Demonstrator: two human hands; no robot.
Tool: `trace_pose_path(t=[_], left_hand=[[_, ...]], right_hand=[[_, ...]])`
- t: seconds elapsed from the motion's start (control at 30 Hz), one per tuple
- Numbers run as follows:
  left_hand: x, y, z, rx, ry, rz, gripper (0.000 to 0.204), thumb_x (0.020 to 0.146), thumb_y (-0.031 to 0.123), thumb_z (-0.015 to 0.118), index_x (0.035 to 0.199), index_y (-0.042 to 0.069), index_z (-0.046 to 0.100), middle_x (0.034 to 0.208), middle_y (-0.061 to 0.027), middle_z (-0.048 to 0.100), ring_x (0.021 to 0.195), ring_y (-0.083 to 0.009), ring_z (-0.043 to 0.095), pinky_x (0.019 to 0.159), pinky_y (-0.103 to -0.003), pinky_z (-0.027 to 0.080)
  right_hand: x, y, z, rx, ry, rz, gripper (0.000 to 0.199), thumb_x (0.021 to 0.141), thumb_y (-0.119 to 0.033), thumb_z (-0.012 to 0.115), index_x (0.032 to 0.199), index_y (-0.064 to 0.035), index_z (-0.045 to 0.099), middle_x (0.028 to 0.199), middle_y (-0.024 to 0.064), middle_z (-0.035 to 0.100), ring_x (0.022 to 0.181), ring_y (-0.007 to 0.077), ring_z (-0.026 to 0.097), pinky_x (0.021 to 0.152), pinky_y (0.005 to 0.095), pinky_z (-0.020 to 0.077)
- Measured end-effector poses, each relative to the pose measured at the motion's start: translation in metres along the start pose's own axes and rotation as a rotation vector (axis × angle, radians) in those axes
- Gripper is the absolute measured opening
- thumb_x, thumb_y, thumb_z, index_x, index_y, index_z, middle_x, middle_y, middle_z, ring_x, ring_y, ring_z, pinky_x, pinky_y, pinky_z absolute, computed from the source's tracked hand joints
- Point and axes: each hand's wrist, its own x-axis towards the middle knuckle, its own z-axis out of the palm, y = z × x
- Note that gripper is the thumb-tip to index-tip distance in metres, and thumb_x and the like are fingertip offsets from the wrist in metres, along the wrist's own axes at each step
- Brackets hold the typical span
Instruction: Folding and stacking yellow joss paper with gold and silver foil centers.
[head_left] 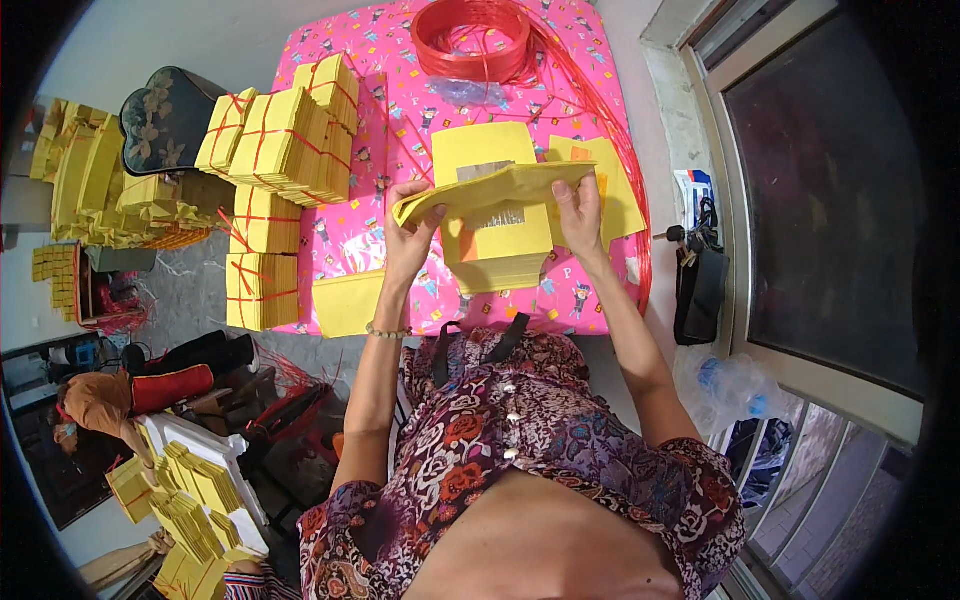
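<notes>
We hold our 2 bare arms out in front of us. Our left forearm goes almost straight away from us, tipping a little to the right. Our right forearm slants in to the left. Our left hand and right hand are about level, with a wide gap between them. Both hands pinch. Our left thumb points in toward the right hand. Our right thumb points away from us, next to its bent fingers.
</notes>
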Motion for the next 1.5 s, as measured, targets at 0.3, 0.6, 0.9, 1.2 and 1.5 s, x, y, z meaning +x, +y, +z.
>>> trace_pose_path(t=[0.3, 0.6, 0.9, 1.2, 1.5], left_hand=[[0.005, 0.025, -0.004, 0.027, -0.056, -0.182, 0.034, 0.083, 0.01, 0.07, 0.113, 0.002, 0.055, 0.099, -0.0053, 0.065, 0.09, -0.0123, 0.061, 0.079, -0.025, 0.05], [0.001, 0.06, 0.026, -0.513, -0.305, -0.422, 0.051, 0.082, 0.009, 0.07, 0.127, 0.001, 0.048, 0.122, -0.0072, 0.059, 0.111, -0.0162, 0.056, 0.095, -0.031, 0.044], [-0.006, 0.047, 0.046, -0.402, -0.268, -0.476, 0.048, 0.082, 0.01, 0.07, 0.125, 0.0, 0.05, 0.116, -0.0087, 0.061, 0.105, -0.0161, 0.058, 0.089, -0.03, 0.047], [-0.004, 0.055, 0.049, -0.367, -0.153, -0.544, 0.04, 0.082, 0.006, 0.07, 0.118, 0.0, 0.055, 0.107, -0.0092, 0.065, 0.096, -0.0154, 0.063, 0.083, -0.029, 0.052], [0.01, 0.056, 0.054, -0.246, -0.162, -0.578, 0.042, 0.089, 0.012, 0.063, 0.124, -0.004, 0.047, 0.115, -0.013, 0.06, 0.101, -0.019, 0.061, 0.084, -0.03, 0.052]], right_hand=[[0.02, -0.016, 0.006, 0.074, 0.119, -0.012, 0.028, 0.1, -0.026, 0.046, 0.104, 0.0001, 0.052, 0.091, -0.0001, 0.053, 0.085, 0.0074, 0.046, 0.078, 0.0235, 0.0399], [0.013, -0.037, 0.028, 0.449, -0.017, 0.441, 0.042, 0.1, -0.038, 0.041, 0.118, -0.0025, 0.055, 0.107, 0.0029, 0.06, 0.095, 0.0102, 0.055, 0.085, 0.026, 0.0443], [-0.009, -0.054, 0.044, 0.362, -0.149, 0.674, 0.058, 0.099, -0.048, 0.031, 0.131, -0.0016, 0.044, 0.118, 0.0095, 0.057, 0.105, 0.0163, 0.056, 0.091, 0.0308, 0.0441], [-0.007, -0.051, 0.035, 0.444, -0.086, 0.684, 0.064, 0.097, -0.053, 0.027, 0.13, -0.0015, 0.045, 0.119, 0.0108, 0.057, 0.106, 0.018, 0.056, 0.094, 0.0332, 0.0422], [-0.005, -0.062, 0.03, 0.315, -0.231, 0.661, 0.05, 0.088, -0.028, 0.063, 0.126, 0.0009, 0.048, 0.112, 0.0102, 0.06, 0.101, 0.0171, 0.059, 0.086, 0.0298, 0.0471]])
